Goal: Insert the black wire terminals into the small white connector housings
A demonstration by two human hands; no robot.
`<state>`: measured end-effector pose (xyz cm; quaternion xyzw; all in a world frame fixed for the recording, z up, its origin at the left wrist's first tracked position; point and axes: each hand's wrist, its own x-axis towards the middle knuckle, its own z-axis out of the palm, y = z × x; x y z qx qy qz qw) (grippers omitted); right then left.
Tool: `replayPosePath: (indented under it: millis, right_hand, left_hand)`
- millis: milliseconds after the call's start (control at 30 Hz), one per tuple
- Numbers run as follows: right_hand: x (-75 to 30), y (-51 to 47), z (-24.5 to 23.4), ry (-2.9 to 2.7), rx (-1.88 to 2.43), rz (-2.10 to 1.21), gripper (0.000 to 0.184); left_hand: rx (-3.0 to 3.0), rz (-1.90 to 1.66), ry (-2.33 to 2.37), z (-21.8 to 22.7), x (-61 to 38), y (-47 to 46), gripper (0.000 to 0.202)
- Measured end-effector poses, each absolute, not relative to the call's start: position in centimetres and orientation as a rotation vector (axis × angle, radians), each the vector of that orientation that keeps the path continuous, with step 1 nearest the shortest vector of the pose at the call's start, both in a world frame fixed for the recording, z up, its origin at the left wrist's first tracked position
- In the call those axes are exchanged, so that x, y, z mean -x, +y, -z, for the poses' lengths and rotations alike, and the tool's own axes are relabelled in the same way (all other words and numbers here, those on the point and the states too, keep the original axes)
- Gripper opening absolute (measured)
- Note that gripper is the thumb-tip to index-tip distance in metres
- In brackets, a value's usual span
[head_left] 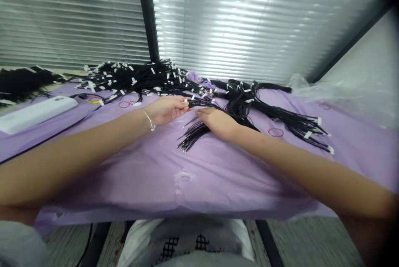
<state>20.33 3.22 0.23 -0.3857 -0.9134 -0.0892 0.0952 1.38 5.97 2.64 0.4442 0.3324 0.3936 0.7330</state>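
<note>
My left hand [166, 110], with a thin bracelet at the wrist, pinches the white-tipped ends of a small bundle of black wires [195, 132] lying on the purple cloth [187, 175]. My right hand [216, 120] rests curled on the same bundle, fingers closed around the strands. The bundle's bare ends fan out toward me. A large pile of black wires with white connectors [137, 77] lies behind my left hand.
Another heap of black wires [268, 109] spreads to the right. Red rubber bands [276, 132] lie on the cloth. A white flat device [34, 113] sits at the left, clear plastic bags [336, 92] at the right. Window blinds stand behind.
</note>
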Motion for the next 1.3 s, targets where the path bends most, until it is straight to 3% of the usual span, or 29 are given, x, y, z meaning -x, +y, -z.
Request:
replayPosePath:
  millis: [567, 800, 1300]
  right_hand:
    - [-21.8, 2.2, -0.9, -2.785, 0.888, -0.165, 0.02]
    - [-21.9, 1.0, -0.8, -2.538, 1.074, 0.005, 0.018]
    - [-19.7, 0.3, -0.5, -2.49, 0.788, 0.03, 0.026]
  left_hand:
    - [-1.109, -0.982, 0.801, 0.2, -1.1, 2.8, 0.023]
    - [-1.063, -0.996, 0.868, 1.1, -1.1, 3.1, 0.02]
    - [-1.079, -0.992, 0.896, -0.7, -1.1, 1.2, 0.016]
